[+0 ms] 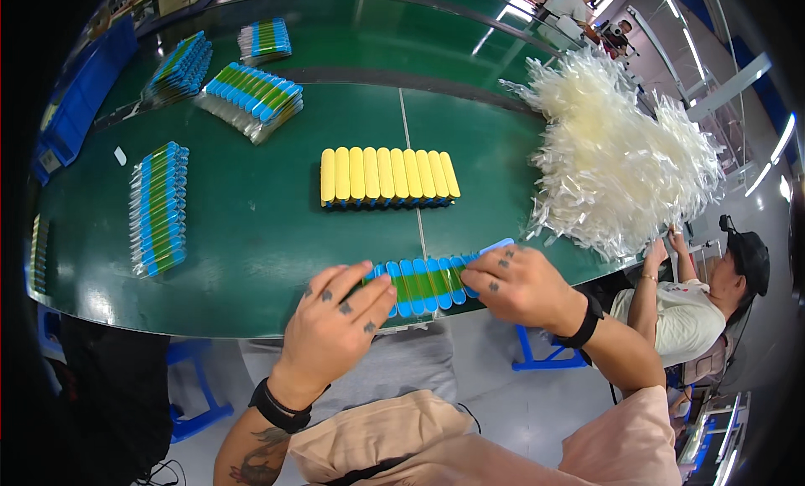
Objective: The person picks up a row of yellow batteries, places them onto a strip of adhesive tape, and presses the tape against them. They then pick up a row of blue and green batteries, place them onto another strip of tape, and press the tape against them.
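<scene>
A row of blue and green packaged strips (428,285) lies at the near edge of the green table (268,226). My left hand (335,322) presses the row's left end, fingers spread over it. At the right end my right hand (516,285) has its fingers curled against the strips, pushing them together. Farther back on the table a row of yellow strips (387,176) lies side by side.
More blue-green rows lie at the left (158,209) and at the back (251,98). A big heap of clear plastic sleeves (616,163) fills the right side. Another person (696,306) sits at the right by the table edge. A blue stool (197,402) stands below.
</scene>
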Motion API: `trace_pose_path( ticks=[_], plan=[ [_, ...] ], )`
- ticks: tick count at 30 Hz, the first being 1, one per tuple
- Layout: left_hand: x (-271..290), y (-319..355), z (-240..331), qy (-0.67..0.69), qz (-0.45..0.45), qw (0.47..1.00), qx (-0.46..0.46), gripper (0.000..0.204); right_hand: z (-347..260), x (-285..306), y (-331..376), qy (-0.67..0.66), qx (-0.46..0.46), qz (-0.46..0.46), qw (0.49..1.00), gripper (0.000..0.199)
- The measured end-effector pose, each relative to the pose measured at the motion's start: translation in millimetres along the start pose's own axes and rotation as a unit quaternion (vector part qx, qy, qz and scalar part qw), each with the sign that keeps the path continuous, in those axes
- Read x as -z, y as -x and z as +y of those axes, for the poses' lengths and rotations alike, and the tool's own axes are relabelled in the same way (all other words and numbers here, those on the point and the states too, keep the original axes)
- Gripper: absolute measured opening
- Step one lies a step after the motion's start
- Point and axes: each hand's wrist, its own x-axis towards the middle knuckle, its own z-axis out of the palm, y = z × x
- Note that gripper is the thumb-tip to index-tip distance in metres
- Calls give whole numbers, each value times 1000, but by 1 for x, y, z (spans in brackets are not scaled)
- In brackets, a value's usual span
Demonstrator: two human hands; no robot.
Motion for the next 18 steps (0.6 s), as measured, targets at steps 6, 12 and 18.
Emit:
trace_pose_path(
  ticks=[6, 12, 18],
  plan=[
    [32, 23, 34, -2, -22, 998, -63, 20, -41, 15, 26, 41, 80, 23, 996, 23],
    [93, 29, 76, 108, -54, 989, -86, 25, -70, 72, 45, -218, 97, 52, 970, 22],
    [80, -7, 17, 183, -92, 976, 78, 20, -14, 24, 2, -278, -44, 25, 959, 33]
  ],
)
